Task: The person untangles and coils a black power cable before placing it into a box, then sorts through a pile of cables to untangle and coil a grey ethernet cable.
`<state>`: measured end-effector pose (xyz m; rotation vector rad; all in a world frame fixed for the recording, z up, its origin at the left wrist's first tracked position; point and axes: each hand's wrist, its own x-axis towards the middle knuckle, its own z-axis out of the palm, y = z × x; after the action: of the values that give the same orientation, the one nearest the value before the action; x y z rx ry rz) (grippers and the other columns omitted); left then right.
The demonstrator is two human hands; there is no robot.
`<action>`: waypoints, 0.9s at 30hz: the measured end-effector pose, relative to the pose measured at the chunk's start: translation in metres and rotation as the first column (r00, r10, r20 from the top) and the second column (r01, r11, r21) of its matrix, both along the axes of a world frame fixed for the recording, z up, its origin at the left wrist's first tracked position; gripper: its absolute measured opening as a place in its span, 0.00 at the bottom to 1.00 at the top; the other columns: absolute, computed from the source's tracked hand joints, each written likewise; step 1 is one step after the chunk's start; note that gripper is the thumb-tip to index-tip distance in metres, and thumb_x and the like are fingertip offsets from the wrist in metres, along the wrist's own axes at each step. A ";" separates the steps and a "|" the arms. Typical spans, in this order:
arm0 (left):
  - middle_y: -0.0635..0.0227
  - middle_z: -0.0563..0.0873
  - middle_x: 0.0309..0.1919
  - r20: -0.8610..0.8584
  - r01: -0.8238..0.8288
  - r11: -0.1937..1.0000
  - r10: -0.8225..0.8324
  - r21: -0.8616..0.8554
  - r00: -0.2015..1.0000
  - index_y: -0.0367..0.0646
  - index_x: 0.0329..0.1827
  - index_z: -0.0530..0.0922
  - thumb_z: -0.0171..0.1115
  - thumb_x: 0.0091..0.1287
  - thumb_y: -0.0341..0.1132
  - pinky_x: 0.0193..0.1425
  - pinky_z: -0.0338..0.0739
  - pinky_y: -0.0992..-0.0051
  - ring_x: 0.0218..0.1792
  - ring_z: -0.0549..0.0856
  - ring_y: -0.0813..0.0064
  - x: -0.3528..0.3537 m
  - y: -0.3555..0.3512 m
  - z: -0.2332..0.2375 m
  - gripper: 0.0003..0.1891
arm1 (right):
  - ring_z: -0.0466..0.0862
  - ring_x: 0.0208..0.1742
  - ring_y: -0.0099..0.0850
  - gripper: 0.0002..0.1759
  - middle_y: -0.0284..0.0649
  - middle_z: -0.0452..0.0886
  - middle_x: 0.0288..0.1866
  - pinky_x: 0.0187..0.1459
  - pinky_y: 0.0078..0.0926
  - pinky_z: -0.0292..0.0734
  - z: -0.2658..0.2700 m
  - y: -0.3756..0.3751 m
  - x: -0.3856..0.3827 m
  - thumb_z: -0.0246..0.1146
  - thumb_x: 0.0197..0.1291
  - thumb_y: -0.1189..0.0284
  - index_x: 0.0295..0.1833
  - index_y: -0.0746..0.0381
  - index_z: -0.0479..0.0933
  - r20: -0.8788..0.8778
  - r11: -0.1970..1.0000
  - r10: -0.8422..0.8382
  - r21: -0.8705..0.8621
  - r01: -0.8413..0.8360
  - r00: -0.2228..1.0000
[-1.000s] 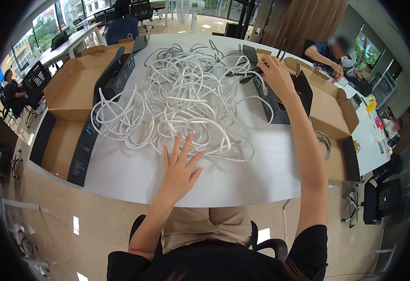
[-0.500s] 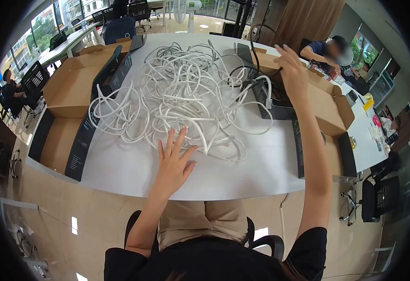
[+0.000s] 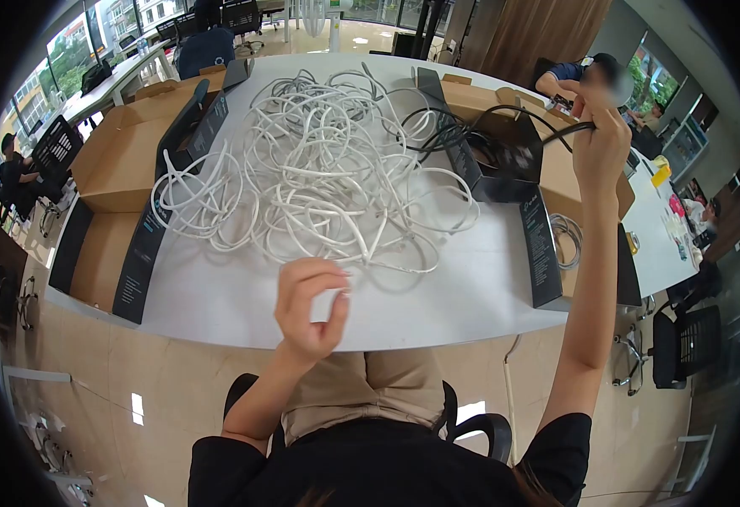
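Raised over the boxes on the right, my right hand (image 3: 602,148) is closed on a black cable (image 3: 566,132). The cable runs left from it to dark cables over a black-sided box (image 3: 505,188). My left hand (image 3: 309,308) hovers near the front of the table, fingers curled, with a gap between thumb and fingertips and nothing in it. Just beyond it lies a big tangle of white cables (image 3: 336,190). A smaller loose bundle of white cable (image 3: 205,207) sits left of the tangle.
Open cardboard boxes stand on the left (image 3: 138,279) and right (image 3: 544,262) of the white table (image 3: 370,325). Inside the lower right box is a coil of grey cable (image 3: 566,241). A person (image 3: 566,80) sits beyond the right boxes.
My right hand has moved right, drawing the black cable out across the box. My left hand has pulled back from the white cables and its fingers have curled.
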<state>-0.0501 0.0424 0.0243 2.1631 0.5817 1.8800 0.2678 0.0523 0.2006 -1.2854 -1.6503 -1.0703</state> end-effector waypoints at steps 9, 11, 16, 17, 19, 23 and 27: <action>0.54 0.80 0.44 -0.063 0.243 0.955 -0.257 -0.170 0.964 0.35 0.48 0.74 0.62 0.52 0.27 0.51 0.73 0.68 0.46 0.80 0.60 0.007 -0.030 0.046 0.18 | 0.67 0.18 0.30 0.15 0.35 0.70 0.24 0.20 0.26 0.60 -0.048 -0.059 -0.065 0.56 0.37 0.81 0.36 0.62 0.78 0.151 0.971 0.101 -0.230 -0.064 0.983; 0.55 0.80 0.46 -0.235 0.268 0.928 -0.330 -0.261 0.914 0.35 0.51 0.73 0.65 0.53 0.31 0.54 0.72 0.65 0.49 0.79 0.59 0.007 -0.036 0.059 0.22 | 0.67 0.17 0.24 0.15 0.34 0.70 0.24 0.19 0.24 0.59 -0.062 -0.071 -0.086 0.56 0.38 0.76 0.37 0.65 0.78 0.263 0.974 0.155 -0.204 -0.102 0.952; 0.64 0.81 0.35 -0.284 0.443 0.658 -0.703 -0.609 0.653 0.38 0.50 0.73 0.62 0.56 0.32 0.45 0.73 0.67 0.38 0.80 0.63 0.013 -0.055 0.020 0.18 | 0.72 0.23 0.24 0.18 0.34 0.74 0.29 0.25 0.22 0.63 -0.082 -0.089 -0.115 0.60 0.38 0.76 0.41 0.64 0.78 0.076 0.801 0.353 -0.541 -0.258 0.933; 0.65 0.81 0.34 -0.287 0.482 0.657 -0.718 -0.579 0.634 0.38 0.50 0.74 0.61 0.57 0.30 0.44 0.73 0.67 0.36 0.80 0.63 0.011 -0.054 0.016 0.17 | 0.75 0.28 0.26 0.19 0.35 0.76 0.31 0.28 0.22 0.65 -0.076 -0.091 -0.110 0.61 0.39 0.77 0.42 0.63 0.78 -0.045 0.649 0.419 -0.684 -0.334 0.907; 0.66 0.80 0.33 -0.318 0.523 0.681 -0.716 -0.512 0.621 0.39 0.48 0.74 0.59 0.57 0.28 0.43 0.73 0.68 0.35 0.80 0.64 0.002 -0.053 0.013 0.15 | 0.78 0.38 0.31 0.21 0.37 0.78 0.39 0.37 0.24 0.69 -0.070 -0.093 -0.095 0.65 0.41 0.76 0.46 0.62 0.77 -0.352 0.318 0.488 -0.780 -0.538 0.799; 0.69 0.81 0.37 -0.400 0.567 0.727 -0.686 -0.387 0.607 0.42 0.43 0.78 0.61 0.54 0.28 0.47 0.73 0.67 0.41 0.80 0.68 -0.006 -0.058 0.013 0.12 | 0.75 0.54 0.39 0.24 0.43 0.75 0.53 0.53 0.30 0.68 -0.067 -0.083 -0.075 0.68 0.45 0.73 0.52 0.63 0.75 -0.578 0.400 0.362 -0.613 -0.682 0.732; 0.70 0.77 0.44 -0.444 0.594 0.731 -0.679 -0.337 0.584 0.46 0.40 0.79 0.59 0.52 0.25 0.50 0.69 0.70 0.49 0.76 0.69 -0.012 -0.067 0.020 0.12 | 0.77 0.51 0.36 0.20 0.45 0.77 0.48 0.52 0.28 0.69 -0.096 -0.050 -0.060 0.65 0.51 0.72 0.50 0.66 0.75 -0.481 0.780 0.103 -0.504 -0.371 0.871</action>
<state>-0.0622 -0.0242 0.0448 2.3444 -0.0246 0.8019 0.2074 0.0021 0.1047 -1.4940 -1.7837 -0.0690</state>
